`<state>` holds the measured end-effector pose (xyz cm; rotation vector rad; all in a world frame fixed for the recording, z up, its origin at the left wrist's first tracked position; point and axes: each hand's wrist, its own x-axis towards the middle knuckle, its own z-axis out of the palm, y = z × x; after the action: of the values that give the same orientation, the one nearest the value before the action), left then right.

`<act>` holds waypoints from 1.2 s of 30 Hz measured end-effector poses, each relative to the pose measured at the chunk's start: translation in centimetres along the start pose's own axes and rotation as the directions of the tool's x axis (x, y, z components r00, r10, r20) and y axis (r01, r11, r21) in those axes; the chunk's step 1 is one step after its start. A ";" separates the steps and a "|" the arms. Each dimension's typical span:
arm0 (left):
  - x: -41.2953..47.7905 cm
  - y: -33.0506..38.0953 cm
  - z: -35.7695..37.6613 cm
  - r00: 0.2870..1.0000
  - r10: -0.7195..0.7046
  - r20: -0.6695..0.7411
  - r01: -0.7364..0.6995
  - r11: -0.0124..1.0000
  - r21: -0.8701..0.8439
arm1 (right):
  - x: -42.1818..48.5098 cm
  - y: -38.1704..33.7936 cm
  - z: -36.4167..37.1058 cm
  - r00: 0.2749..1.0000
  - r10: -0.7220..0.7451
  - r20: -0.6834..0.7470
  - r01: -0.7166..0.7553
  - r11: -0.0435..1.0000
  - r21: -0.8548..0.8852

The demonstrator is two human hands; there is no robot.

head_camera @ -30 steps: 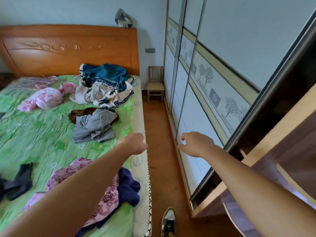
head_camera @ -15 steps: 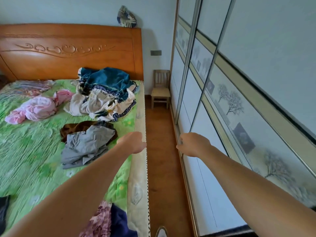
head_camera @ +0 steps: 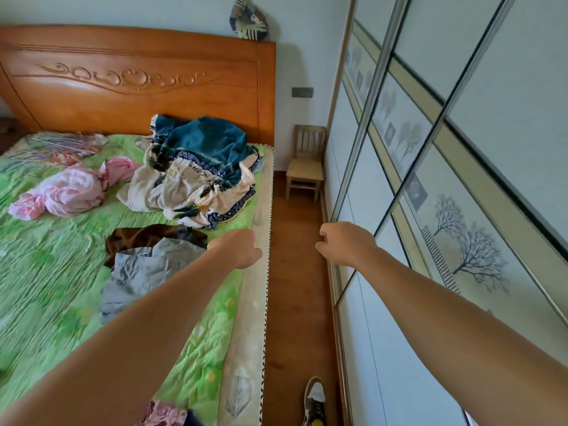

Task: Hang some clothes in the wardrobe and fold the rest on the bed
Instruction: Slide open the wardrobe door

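Observation:
Both my arms reach forward along the gap between bed and wardrobe. My left hand (head_camera: 238, 248) hovers over the bed's right edge, fingers loosely curled, holding nothing. My right hand (head_camera: 342, 245) hangs beside the wardrobe's sliding doors (head_camera: 461, 167), fingers loosely curled and empty. On the green bedspread (head_camera: 46, 272) lie a grey garment (head_camera: 147, 272) on a brown one (head_camera: 144, 235), a pink garment (head_camera: 67, 192), a blue and cream pile (head_camera: 196, 167), and a floral purple piece (head_camera: 166, 415) at the bottom edge.
A carved wooden headboard (head_camera: 138, 78) stands at the back. A small wooden chair (head_camera: 305, 161) sits at the end of the narrow brown floor strip (head_camera: 295, 302). My shoe (head_camera: 313, 401) shows on the floor. Thin hangers (head_camera: 58, 146) lie near the headboard.
The view has moved forward along the bed; the open wardrobe section and the dark clothes at the foot of the bed have left the frame. Both hands stay empty and extended.

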<state>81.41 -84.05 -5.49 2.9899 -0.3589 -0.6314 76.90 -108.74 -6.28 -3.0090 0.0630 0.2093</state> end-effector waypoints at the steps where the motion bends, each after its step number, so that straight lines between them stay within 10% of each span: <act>1: 0.9 0.0 -0.6 1.000 -0.001 0.002 0.001 1.000 0.007 | 1.3 0.3 -0.2 1.000 -0.007 -0.014 0.007 1.000 0.006; 18: 16.8 3.3 -9.2 0.997 -0.058 -0.042 0.061 0.997 0.057 | 20.3 6.3 -2.3 0.998 -0.027 0.048 0.026 0.999 0.026; 36: 36.3 13.2 -12.2 0.879 0.468 0.090 -0.476 0.870 0.129 | 22.0 12.5 -5.3 0.864 0.481 0.146 -0.503 0.835 0.222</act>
<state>115.83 -105.41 -7.04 2.8374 -1.1447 -0.6538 98.81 -122.54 -5.70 -2.6616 0.8014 0.3453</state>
